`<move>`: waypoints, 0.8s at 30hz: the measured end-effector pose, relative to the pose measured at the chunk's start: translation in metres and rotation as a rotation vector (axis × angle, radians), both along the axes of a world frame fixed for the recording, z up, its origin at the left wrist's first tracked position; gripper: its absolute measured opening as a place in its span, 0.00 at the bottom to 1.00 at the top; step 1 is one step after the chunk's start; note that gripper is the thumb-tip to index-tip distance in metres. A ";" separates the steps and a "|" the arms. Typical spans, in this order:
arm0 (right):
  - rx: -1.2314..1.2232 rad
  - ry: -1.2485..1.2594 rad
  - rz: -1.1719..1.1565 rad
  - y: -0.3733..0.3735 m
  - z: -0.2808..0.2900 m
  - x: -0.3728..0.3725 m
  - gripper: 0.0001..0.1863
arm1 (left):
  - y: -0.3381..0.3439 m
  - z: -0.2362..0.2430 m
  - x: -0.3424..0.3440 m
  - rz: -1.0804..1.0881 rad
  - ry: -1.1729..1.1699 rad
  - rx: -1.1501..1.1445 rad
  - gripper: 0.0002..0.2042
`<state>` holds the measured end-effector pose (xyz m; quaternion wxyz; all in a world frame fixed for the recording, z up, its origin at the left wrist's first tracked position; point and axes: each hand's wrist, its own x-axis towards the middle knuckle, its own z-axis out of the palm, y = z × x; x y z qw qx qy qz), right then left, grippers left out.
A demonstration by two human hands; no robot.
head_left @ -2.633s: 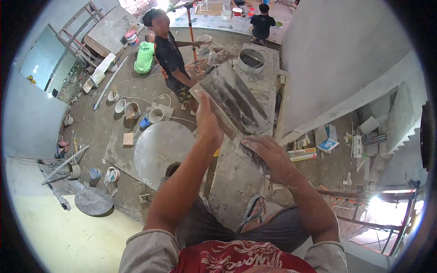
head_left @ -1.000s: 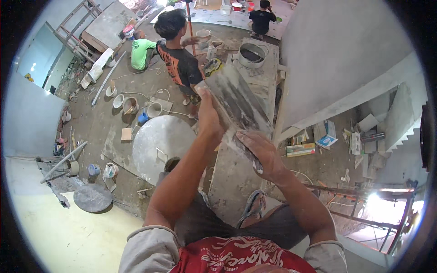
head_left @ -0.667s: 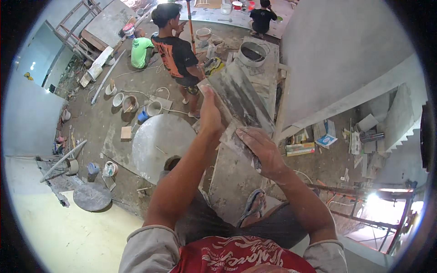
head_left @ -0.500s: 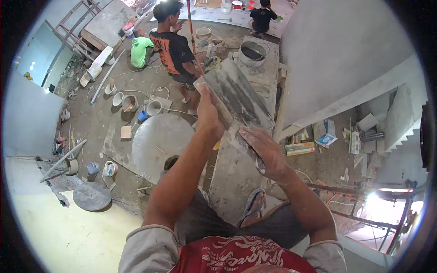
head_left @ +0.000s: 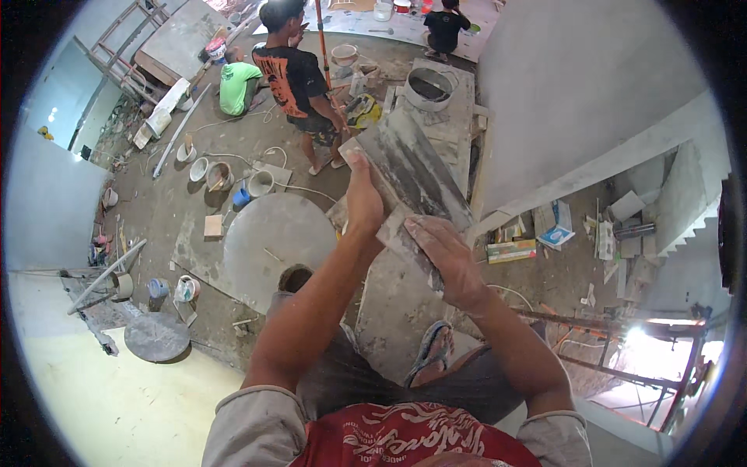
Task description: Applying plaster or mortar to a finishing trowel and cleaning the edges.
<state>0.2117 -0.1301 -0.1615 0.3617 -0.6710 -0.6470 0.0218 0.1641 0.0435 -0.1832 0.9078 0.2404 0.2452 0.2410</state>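
We observed the left hand closed around the left edge of a flat grey rectangular board smeared with wet cement, thumb on the upper face, fingers hidden beneath. The board was held up in front of the person, tilted, its far corner pointing toward a grey concrete slab platform below.

The right hand lay on the board's near corner, fingers extended and pressed flat against the smeared face; it was dusted with grey cement. We could not tell whether the thumb curled under the edge, so a full grip was not confirmed.

Both forearms rose from the lower edge of the view, above a red patterned shirt and dark shorts. One foot in a blue-grey sandal rested on a grey ledge beneath the board.

Far below, on the dusty floor: a large round grey disc lay left of the left forearm, with several small buckets and bowls near its far edge. A round grey tub of mortar stood on the far end of the slab platform.

A person in a black shirt with orange print stood beyond the board, just beside a crouching person in a green shirt. A third person in black was at the far edge.
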 end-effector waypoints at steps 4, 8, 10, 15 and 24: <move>-0.025 0.015 -0.017 0.000 -0.002 -0.001 0.30 | -0.001 0.011 -0.001 0.015 0.055 0.005 0.31; 0.003 0.046 -0.004 0.000 0.004 -0.002 0.30 | 0.005 0.006 0.003 0.019 0.062 -0.050 0.30; 0.000 0.043 -0.011 0.001 0.007 -0.002 0.30 | 0.003 -0.007 0.004 0.035 0.099 0.007 0.30; 0.018 0.097 -0.004 -0.002 0.006 -0.003 0.25 | -0.003 0.008 0.001 -0.004 0.077 -0.007 0.31; 0.011 0.036 -0.017 -0.005 -0.002 -0.002 0.31 | -0.010 0.013 -0.001 0.044 0.038 -0.027 0.32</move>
